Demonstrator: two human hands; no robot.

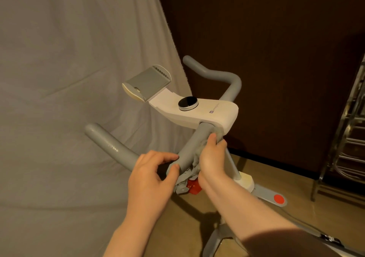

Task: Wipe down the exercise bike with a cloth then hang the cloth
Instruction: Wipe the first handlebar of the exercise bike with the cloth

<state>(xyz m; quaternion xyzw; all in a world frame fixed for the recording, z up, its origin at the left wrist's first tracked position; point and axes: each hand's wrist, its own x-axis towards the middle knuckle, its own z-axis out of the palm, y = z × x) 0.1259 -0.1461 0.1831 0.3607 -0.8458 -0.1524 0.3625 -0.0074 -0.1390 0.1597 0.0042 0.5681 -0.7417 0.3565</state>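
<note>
Warm yellowish indoor light tinting everything, pretty dim overall, dark brown panel [276, 59] swallowing detail at the top right, soft shadows pooling on the floor [189, 213], glare glinting off the round black knob [188, 103], wide-angle lens bending the edges, bottom right corner blurring out

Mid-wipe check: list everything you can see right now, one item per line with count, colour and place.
exercise bike: one, white console with grey handlebars, centre
round dial: one, black and silver, on the console
device holder: one, grey, ahead of the console
cloth: one, grey, against the near handlebar tube, hanging below it
red knob: one, behind the hanging cloth
red disc: one, on the bike's floor foot
sheet: one, pale grey, left backdrop
metal rack: one, right edge
left hand: grips the handlebar bend
right hand: holds the cloth on the tube
</note>
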